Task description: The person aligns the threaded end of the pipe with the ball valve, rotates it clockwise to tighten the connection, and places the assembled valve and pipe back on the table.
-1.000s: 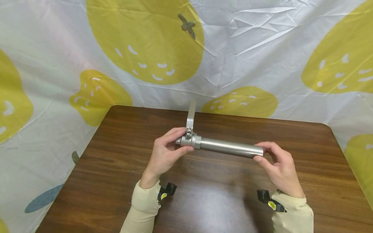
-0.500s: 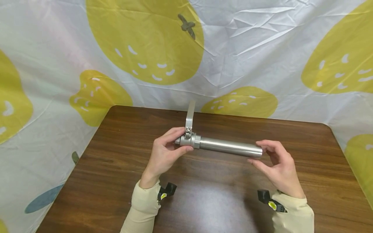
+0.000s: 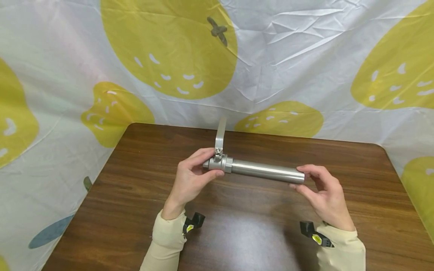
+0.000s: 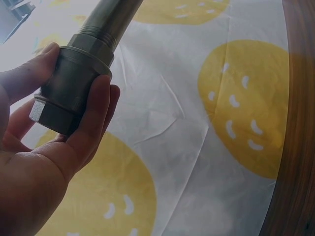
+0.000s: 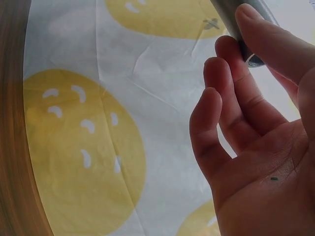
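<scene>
Left hand (image 3: 190, 180) grips valve (image 3: 218, 164); right hand (image 3: 322, 195) pinches pipe (image 3: 268, 171) end.

You see a silver-grey steel valve body (image 3: 218, 164) and a shiny silver pipe (image 3: 268, 171) above a dark brown wood-grain table (image 3: 135, 195); the backdrop sheet (image 3: 305, 56) is white with yellow white-flecked fruits; your sleeves (image 3: 166, 241) are cream

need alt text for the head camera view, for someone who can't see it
A person holds a steel pipe level above a brown wooden table: the left hand grips the valve fitting at one end, the right hand pinches the other. The valve's flat lever points away from the person, toward a white cloth printed with yellow fruit.
</scene>
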`<state>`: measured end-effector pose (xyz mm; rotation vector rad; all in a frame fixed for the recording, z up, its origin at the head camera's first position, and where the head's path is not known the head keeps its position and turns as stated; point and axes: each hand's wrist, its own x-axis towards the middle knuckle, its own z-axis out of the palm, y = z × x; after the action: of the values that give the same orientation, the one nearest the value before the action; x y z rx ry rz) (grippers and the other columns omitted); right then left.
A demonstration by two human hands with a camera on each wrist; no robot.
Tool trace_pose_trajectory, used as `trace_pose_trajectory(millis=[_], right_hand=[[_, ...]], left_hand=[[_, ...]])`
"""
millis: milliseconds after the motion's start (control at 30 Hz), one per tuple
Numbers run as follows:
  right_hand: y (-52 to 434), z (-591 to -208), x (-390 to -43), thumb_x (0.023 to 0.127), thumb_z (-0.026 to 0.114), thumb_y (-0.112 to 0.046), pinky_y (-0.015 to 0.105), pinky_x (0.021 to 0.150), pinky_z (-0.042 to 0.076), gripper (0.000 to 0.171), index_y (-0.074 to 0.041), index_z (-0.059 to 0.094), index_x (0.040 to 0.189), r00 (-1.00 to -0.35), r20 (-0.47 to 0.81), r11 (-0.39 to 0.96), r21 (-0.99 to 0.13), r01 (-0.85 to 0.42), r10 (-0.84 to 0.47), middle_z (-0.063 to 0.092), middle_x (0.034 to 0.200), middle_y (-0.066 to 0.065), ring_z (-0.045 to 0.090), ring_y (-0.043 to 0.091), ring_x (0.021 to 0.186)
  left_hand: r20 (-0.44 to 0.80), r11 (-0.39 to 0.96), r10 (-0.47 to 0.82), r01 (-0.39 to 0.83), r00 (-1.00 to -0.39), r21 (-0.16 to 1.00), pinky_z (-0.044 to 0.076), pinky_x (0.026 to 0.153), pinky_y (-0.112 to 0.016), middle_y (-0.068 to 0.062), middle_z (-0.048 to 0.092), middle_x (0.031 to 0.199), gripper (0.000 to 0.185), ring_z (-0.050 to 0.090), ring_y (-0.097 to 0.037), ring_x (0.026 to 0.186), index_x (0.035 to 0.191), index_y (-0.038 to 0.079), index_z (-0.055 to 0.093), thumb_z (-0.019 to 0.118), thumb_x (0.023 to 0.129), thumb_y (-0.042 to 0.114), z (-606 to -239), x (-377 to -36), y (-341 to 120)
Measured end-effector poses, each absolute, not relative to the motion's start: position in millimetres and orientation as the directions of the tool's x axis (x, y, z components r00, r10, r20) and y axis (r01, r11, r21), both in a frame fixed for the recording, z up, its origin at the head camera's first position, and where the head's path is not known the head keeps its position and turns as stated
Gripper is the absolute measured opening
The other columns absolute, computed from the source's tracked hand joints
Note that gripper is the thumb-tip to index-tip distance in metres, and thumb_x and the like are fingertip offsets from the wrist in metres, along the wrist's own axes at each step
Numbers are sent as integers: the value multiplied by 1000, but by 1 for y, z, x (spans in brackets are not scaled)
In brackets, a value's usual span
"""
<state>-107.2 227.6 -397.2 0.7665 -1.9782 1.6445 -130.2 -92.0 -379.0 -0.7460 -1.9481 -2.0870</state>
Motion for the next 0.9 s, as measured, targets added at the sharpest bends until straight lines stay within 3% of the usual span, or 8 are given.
trace_pose_trajectory(millis=[167,467,633,900], right_hand=[[228,-397,-108,70,78,14,14,88,49,41,18,56,105,-731,670,141,-717,-683,-131,66,105,-2,60,6,91],[228,-396,-108,77,79,-15,14,90,48,49,18,56,105,-724,676,171,-704,-689,-135,66,106,-4,59,6,91],[228,-397,-108,76,79,-16,14,90,48,51,19,57,104,-717,684,182,-694,-697,-137,66,106,-5,58,5,89],[228,-392,-108,64,81,14,13,82,48,46,17,60,104,-729,670,243,-690,-682,-142,64,98,-4,55,7,84]], left_hand=[[472,-130,187,454,-862,881,54,83,-20,-28,58,120,56,60,-13,102,120,-18,56,73,67,-24,-378,-129,-91],[456,-133,190,438,-869,889,54,85,-20,-31,57,120,54,59,-13,103,121,-18,56,74,69,-20,-376,-128,-92],[449,-122,189,433,-873,893,54,85,-20,-30,57,121,54,59,-13,103,121,-17,57,75,70,-17,-376,-128,-92],[458,-133,193,440,-868,888,55,83,-20,-30,57,121,55,59,-13,103,121,-17,56,76,70,-16,-377,-129,-92]])
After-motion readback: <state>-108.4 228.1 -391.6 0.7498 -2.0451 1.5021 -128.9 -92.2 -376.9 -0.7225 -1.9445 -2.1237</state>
